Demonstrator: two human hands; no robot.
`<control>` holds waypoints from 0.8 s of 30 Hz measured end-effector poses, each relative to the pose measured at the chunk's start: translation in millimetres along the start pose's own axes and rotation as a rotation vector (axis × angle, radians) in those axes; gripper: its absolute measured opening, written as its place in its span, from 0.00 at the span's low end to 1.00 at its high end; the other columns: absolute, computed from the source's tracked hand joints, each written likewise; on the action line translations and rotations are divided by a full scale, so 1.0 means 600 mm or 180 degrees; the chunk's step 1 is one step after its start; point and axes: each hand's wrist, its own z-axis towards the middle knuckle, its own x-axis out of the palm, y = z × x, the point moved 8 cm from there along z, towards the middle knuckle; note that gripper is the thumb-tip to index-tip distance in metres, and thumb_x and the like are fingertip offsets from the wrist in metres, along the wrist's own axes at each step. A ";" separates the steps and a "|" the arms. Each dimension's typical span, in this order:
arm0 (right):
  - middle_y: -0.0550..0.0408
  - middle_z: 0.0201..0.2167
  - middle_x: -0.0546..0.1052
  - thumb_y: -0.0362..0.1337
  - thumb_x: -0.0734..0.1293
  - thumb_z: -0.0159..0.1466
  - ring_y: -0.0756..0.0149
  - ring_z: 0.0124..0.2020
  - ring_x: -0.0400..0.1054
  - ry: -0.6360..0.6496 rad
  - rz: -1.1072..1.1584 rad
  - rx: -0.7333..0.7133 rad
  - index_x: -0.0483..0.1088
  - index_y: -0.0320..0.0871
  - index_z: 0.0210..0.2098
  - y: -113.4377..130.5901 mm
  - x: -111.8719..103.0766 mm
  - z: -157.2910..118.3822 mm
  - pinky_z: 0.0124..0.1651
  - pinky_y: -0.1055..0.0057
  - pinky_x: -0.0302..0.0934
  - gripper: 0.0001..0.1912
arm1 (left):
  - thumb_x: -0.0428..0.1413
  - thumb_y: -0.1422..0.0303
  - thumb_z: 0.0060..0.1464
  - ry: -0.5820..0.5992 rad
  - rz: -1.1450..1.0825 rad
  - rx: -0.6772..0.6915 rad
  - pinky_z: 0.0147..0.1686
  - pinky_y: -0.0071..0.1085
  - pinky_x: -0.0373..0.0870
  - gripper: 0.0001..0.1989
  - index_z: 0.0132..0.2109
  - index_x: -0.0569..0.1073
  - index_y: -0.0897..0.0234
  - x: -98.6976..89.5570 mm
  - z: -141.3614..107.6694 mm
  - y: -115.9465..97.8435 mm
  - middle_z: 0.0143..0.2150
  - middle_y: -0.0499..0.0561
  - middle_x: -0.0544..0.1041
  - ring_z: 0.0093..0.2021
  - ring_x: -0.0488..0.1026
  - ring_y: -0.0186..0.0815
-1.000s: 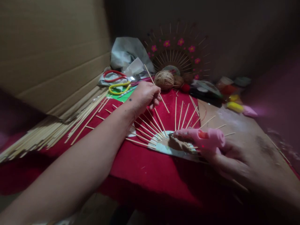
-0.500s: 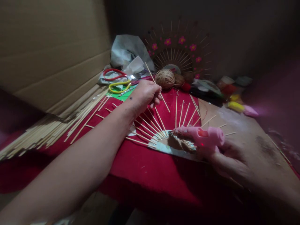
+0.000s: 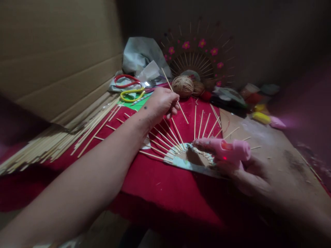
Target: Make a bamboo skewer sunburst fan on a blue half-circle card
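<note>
Between its fingertips my left hand [image 3: 164, 103] pinches a thin wooden stick [image 3: 183, 112], tilted above the red cloth. My right hand [image 3: 248, 172] is wrapped round a pink glue gun [image 3: 234, 151] with a small red light lit. The gun's tip points left, at the upper edge of a pale half-round base [image 3: 186, 164]. Several sticks fan outward from this base, with a gap near the gun's tip. My left forearm covers part of the sticks on the left side, and the gun hides some of the base's right side.
Loose sticks [image 3: 51, 148] lie in a pile at the left beside a cardboard wall [image 3: 64, 62]. Scissors [image 3: 133, 93], a twine ball [image 3: 182, 86] and a flowered stick fan [image 3: 201, 43] are at the back. A yellow-and-pink object [image 3: 262, 117] lies right.
My right hand and the glue gun have shifted slightly to the right. My left hand still holds the stick in nearly the same place.
</note>
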 end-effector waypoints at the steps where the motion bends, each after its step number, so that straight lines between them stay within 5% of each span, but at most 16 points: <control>1: 0.56 0.51 0.76 0.42 0.58 0.67 0.57 0.48 0.72 0.0057 0.0046 0.0019 0.68 0.49 0.57 -0.002 0.003 0.000 0.50 0.66 0.68 0.21 | 0.49 0.77 0.53 -0.0001 -0.0008 0.0006 0.12 0.21 0.53 0.10 0.24 0.64 0.65 0.000 0.000 0.000 0.18 0.47 0.70 0.13 0.63 0.25; 15: 0.62 0.43 0.80 0.38 0.59 0.65 0.67 0.33 0.76 -0.0058 -0.0554 -0.0347 0.69 0.58 0.56 0.029 -0.008 -0.003 0.34 0.75 0.71 0.21 | 0.48 0.78 0.52 0.0017 -0.0025 0.0054 0.12 0.21 0.52 0.10 0.24 0.65 0.66 0.000 0.000 0.000 0.17 0.47 0.69 0.13 0.63 0.25; 24: 0.58 0.47 0.78 0.37 0.58 0.65 0.62 0.36 0.76 -0.0107 -0.0879 -0.0481 0.70 0.53 0.55 0.034 -0.009 -0.002 0.32 0.70 0.73 0.21 | 0.48 0.78 0.52 0.0015 -0.0003 0.0077 0.11 0.20 0.52 0.10 0.24 0.64 0.66 0.001 0.000 -0.001 0.16 0.47 0.68 0.13 0.62 0.24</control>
